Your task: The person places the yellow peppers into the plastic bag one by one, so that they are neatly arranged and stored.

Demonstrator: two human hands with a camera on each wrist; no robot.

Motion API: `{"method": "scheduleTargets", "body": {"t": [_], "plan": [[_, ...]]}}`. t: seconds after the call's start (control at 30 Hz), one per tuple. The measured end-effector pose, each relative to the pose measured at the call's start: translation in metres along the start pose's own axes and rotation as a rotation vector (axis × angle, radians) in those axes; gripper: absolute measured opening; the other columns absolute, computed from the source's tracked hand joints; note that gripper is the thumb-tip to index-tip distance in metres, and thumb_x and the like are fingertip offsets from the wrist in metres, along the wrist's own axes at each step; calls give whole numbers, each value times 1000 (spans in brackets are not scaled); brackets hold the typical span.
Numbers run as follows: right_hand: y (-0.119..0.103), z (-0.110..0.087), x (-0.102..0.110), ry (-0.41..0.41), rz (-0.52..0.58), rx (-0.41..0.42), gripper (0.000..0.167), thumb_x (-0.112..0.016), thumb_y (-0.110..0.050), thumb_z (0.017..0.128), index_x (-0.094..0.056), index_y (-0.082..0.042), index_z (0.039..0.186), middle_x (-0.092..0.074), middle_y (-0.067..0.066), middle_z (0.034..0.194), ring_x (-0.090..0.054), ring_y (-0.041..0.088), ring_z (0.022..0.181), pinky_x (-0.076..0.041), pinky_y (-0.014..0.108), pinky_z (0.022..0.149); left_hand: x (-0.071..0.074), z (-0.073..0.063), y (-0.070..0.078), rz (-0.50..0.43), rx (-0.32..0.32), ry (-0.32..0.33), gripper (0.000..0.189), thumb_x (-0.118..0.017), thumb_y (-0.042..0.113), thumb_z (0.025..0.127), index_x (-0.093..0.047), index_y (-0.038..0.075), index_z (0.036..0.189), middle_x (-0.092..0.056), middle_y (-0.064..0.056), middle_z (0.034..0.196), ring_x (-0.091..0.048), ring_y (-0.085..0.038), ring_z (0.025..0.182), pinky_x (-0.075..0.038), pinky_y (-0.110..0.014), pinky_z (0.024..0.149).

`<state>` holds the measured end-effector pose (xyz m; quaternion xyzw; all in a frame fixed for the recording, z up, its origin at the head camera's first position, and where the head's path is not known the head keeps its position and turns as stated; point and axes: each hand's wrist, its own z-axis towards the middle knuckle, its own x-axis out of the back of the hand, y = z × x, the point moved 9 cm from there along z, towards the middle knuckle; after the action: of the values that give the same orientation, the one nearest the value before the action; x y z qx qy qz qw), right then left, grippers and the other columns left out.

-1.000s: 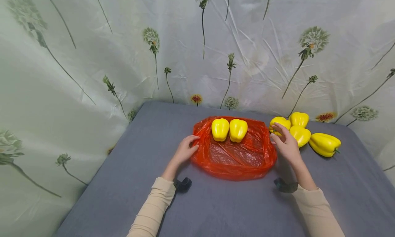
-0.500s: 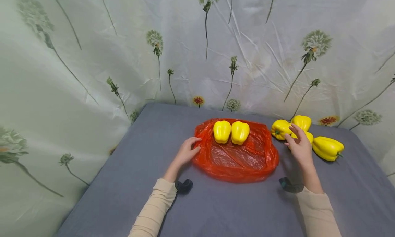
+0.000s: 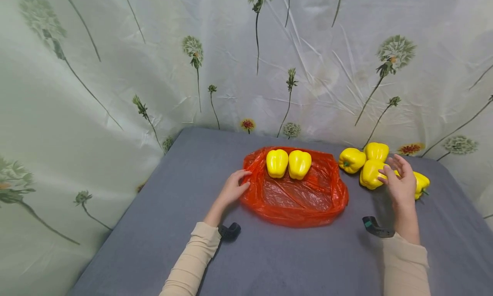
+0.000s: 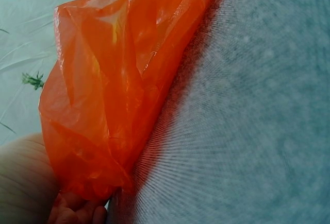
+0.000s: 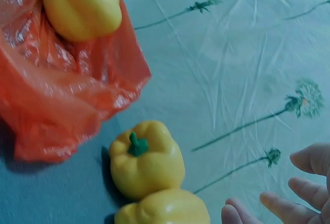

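Note:
A red plastic bag (image 3: 296, 216) lies spread on the table, its top wide. Two yellow bell peppers, a left one (image 3: 277, 163) and a right one (image 3: 299, 164), rest side by side at its back. My left hand (image 3: 231, 188) touches the bag's left edge with thumb and fingers apart; in the left wrist view red plastic (image 4: 113, 90) covers part of it. My right hand (image 3: 402, 186), fingers spread and loosely bent, holds nothing. It overlaps the rightmost yellow bell pepper (image 3: 421, 183) and reaches the side of the front pepper (image 3: 371, 174).
Two more yellow bell peppers, one with a green stem (image 3: 352, 160) and one behind (image 3: 376, 151), stand right of the bag. Grey cloth covers the table (image 3: 292, 261). A flower-patterned curtain (image 3: 231, 73) hangs along its back and left sides.
My right hand has moved right, from beside the bag's right edge, past the group of peppers, to the rightmost one. The left hand stays at the bag's left edge.

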<state>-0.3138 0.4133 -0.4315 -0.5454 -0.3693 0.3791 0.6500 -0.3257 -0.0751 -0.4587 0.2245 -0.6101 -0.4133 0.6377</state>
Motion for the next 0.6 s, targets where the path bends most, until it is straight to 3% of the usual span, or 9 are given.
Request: {"method": "scheduleTargets", "body": {"t": [0.07,0.23,0.5,0.6], "plan": [[17,12,12,37,3,-15,56,-60,-26,90,-38,-26,141,-43,-4,144,-59,-6,77,-49,7,59,0,0,0,2,-6,1,37,-58,11,88,-58,2,123,-51,-21,136,-42,-37,132,-31,-52,111],[43,27,33,117,-132,-116,54,-56,-31,91,-35,-34,141,-35,-6,151,-55,-9,78,-47,4,56,2,2,3,3,-45,17,36,-58,8,86,-59,-1,121,-53,-22,133,-44,-38,129,-33,-51,110],[54,25,44,144,-214,-238,57,-54,-30,92,-30,-38,143,-27,-3,155,-49,-10,78,-45,5,50,2,2,2,5,-44,18,36,-58,9,86,-59,0,121,-54,-21,133,-44,-37,130,-33,-50,111],[54,23,43,140,-277,-261,57,-52,-32,93,-27,-40,144,-26,-3,156,-50,-7,86,-44,6,50,2,2,2,4,-46,19,36,-58,9,86,-59,0,121,-54,-21,133,-44,-37,130,-32,-51,111]]}}
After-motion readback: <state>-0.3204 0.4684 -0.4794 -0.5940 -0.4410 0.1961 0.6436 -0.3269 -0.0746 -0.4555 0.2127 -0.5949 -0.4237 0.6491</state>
